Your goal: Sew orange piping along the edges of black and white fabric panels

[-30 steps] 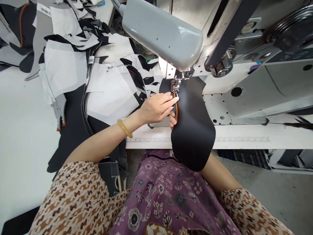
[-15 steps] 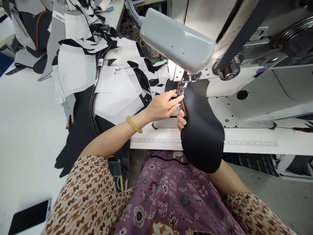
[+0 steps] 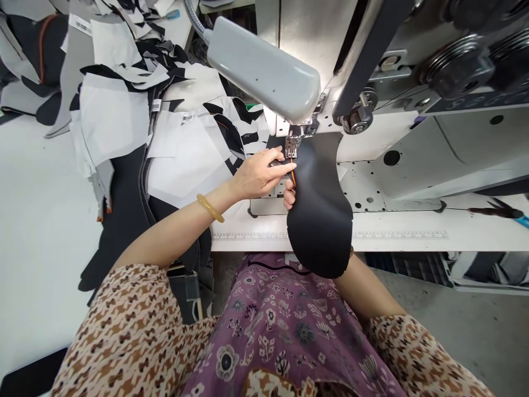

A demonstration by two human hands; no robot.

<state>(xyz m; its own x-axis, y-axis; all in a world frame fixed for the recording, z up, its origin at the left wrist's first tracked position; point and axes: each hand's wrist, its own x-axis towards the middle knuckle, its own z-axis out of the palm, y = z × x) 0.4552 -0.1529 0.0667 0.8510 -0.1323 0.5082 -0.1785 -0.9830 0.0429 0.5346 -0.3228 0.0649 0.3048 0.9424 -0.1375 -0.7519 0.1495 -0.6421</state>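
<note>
The left hand (image 3: 258, 176), fingers together, pinches the orange-piped edge (image 3: 293, 177). The right hand (image 3: 290, 197), mostly hidden beneath, grips the black panel (image 3: 320, 209), which is fed under the presser foot (image 3: 291, 144) just beyond both hands. Fingertips this close could get stitched, and an uneven pull could skew the seam.

— Where to look for the left hand (image 3: 258, 175)?
— Just short of the presser foot (image 3: 291, 144), fingers stretched flat, pressing the orange trim (image 3: 293, 176) along the black piece (image 3: 320, 220).
— And the right hand (image 3: 290, 197)?
— Directly under the left hand, mostly hidden beneath the black piece, pinching its edge.
— Anything around them?
— Left of the left hand, heaped cut pieces (image 3: 182, 149) on the tabletop (image 3: 397, 234). Above both hands, a grey lamp head (image 3: 264, 69).
</note>
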